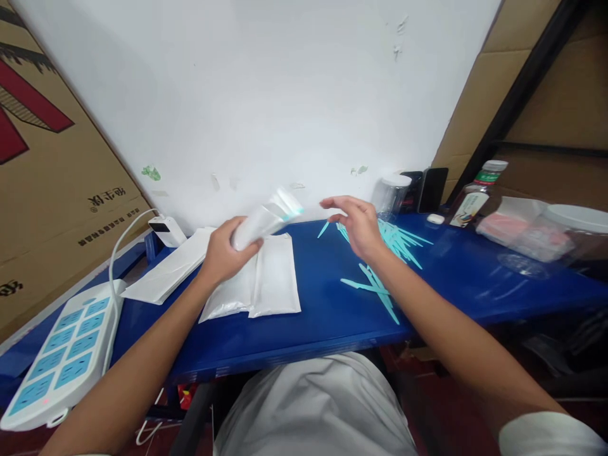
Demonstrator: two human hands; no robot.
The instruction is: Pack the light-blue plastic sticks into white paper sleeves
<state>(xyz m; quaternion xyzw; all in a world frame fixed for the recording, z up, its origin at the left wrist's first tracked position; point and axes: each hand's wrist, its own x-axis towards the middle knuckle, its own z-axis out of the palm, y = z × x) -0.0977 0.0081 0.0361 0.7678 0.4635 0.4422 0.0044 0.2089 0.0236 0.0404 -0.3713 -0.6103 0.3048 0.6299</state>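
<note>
My left hand [230, 250] is wrapped round a white translucent plastic pouch [261, 225], tilted up to the right and blurred by motion. A bit of teal shows at its far end. To the right, my right hand [358, 225] hovers above a loose pile of teal plastic knives [399, 240]. Its fingers are bent but apart from the thumb, and I see nothing between them. Nearer the front edge lie several more teal knives [373, 286]. Under and beside my left hand, flat white pouches [275, 278] rest on the blue table [323, 316].
At the left are folded white sheets [168, 269], a small white device [167, 231] with a cable, and a power strip [71, 354]. A lidded clear jar [392, 193], dark phones [432, 190], a brown bottle [477, 196] and a plastic-wrapped pink pack [522, 228] stand at the right.
</note>
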